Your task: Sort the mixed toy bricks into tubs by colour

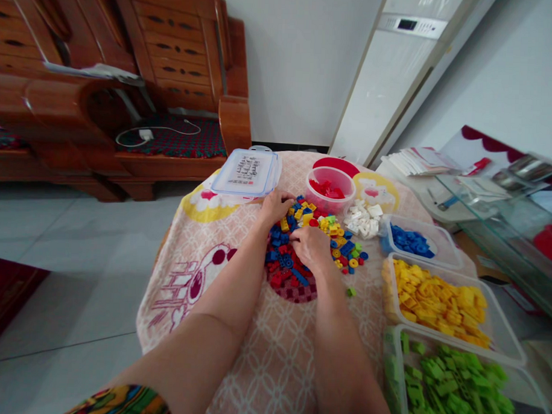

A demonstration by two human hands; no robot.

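A mixed pile of toy building bricks (284, 237) in blue, yellow, red and green lies on the cloth-covered table. My left hand (276, 207) rests at the far left edge of this pile, its fingers slightly bent and apart, with nothing visible in them. In the middle of the bricks is my right hand (311, 247), its fingers curled down and pressed together; whatever they grip is hidden. Just beyond the hands stands a round clear tub (352, 196) with red bricks (326, 189) inside. White bricks (364, 219) form a small heap beside it.
Along the right edge are clear boxes of blue bricks (410, 241), yellow bricks (440, 300) and green bricks (455, 382). A clear lid (247, 173) with a printed sheet lies at the far left. Behind stand a wooden bench (173, 46) and a white cabinet unit (380, 84).
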